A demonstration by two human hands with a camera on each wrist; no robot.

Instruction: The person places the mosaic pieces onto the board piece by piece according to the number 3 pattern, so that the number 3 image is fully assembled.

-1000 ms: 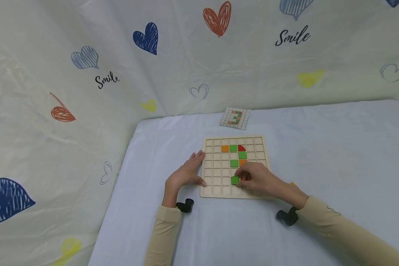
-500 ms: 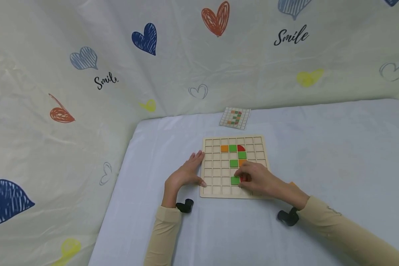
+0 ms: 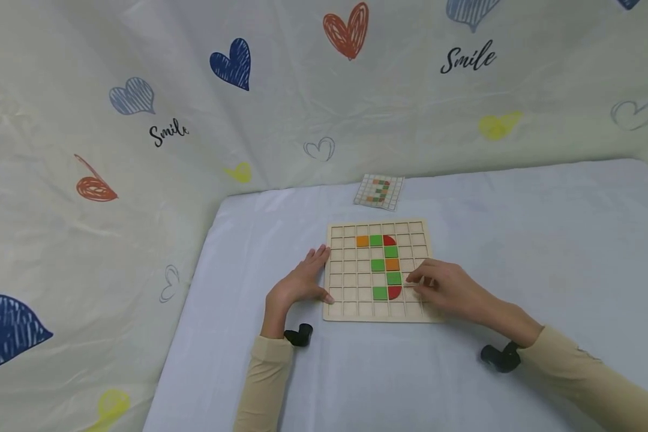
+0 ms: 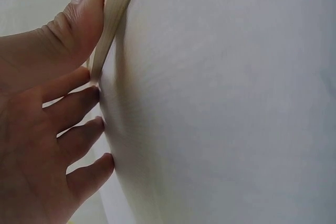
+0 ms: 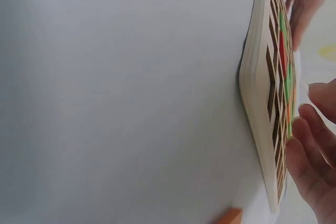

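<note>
A wooden grid board (image 3: 351, 310) lies flat on the white cloth. Its cells hold green, orange and red tiles in a shape like a 3, among them a green tile (image 3: 380, 293) and a rounded red tile (image 3: 395, 293) at the lower end. My left hand (image 3: 300, 281) rests at the board's left edge, thumb on the rim and fingers fairly straight, as the left wrist view also shows. Above the board's right half is my right hand (image 3: 450, 291), fingers loosely bent, thumb apart from the fingertips and nothing between them.
A small pattern card (image 3: 379, 192) with a coloured grid lies behind the board. An orange piece (image 5: 229, 216) sits on the cloth to the board's right, covered by the right arm in the head view. A heart-printed curtain (image 3: 281, 96) hangs behind the table.
My right hand has let go of the rounded red tile in its cell and moved right, uncovering it and the green tile above. The left hand stays put.
</note>
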